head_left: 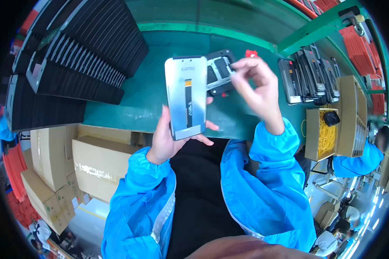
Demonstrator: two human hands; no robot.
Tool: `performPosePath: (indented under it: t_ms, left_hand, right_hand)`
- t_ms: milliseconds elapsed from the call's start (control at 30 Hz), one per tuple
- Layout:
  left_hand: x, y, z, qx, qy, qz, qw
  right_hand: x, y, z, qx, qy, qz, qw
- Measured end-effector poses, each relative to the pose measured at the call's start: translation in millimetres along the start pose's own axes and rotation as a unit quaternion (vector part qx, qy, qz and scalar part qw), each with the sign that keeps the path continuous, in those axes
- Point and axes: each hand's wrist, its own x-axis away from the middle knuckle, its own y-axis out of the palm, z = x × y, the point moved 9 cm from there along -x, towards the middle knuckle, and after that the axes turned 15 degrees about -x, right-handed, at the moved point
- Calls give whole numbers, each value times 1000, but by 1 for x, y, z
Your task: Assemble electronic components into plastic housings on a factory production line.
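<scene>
My left hand [162, 140] grips a phone screen panel [177, 95], silvery back up, with a dark flex cable [188, 103] running down its middle. The thumb lies along the left edge and the fingers come out from beneath on the right. Just right of the panel, my right hand [257, 84] is raised with thumb and index finger drawn together in a pinch. Anything between those fingertips is too small to make out. Behind them, on the green table, lies a black holder [218, 91] with a silver-and-black phone frame [220, 71], partly covered by the panel.
Stacked black slotted racks [86, 47] fill the left. Several dark phone parts [309, 77] lie at the right, near a cardboard box [312, 129] of yellow bands. A small red item [251, 53] is behind my right hand. Cartons [101, 159] stand below the table's left edge.
</scene>
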Motion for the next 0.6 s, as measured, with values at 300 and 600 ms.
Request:
performPosePath:
  t_ms: [300,600]
  left_hand:
    - [-4,-16,36,-133,62,99,984]
    - [-24,-30,91,-648,212,200,704]
  right_hand:
    - [29,71,30,-135,326,-467,811]
    - [-38,-77,118,-33,167,17,985]
